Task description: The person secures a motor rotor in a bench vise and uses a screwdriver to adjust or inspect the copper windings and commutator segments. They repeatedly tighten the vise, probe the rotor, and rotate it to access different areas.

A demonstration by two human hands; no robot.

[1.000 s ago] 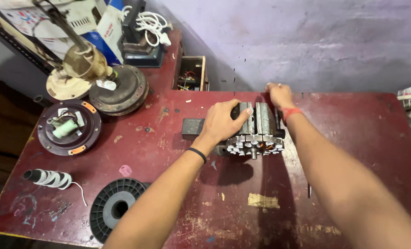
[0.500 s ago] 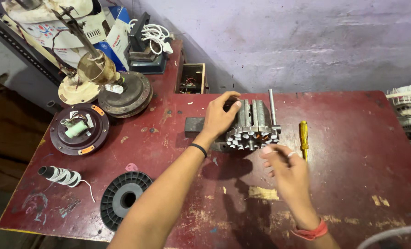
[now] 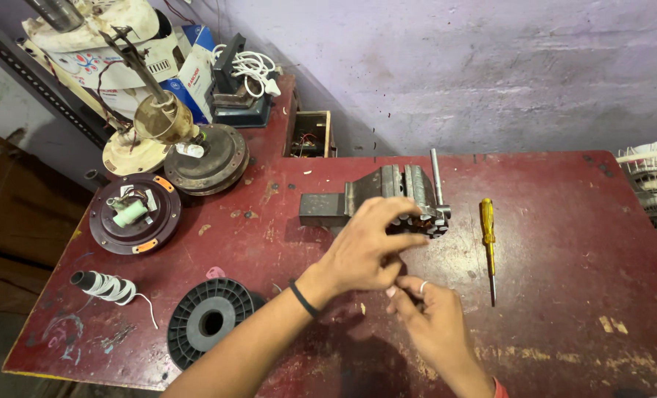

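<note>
Left hand (image 3: 365, 250) at bench vise (image 3: 387, 195) — yellow screwdriver (image 3: 488, 239) beside, black spool (image 3: 209, 322) near

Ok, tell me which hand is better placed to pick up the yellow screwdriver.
Right. The right hand lies free, just beside the yellow screwdriver on the table, while the left hand rests over the metal vise.

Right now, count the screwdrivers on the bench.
1. A yellow-handled screwdriver lies on the red table, just right of the metal vise, apart from both hands. Others may be hidden under the arms or in the clutter at the back left.
</note>
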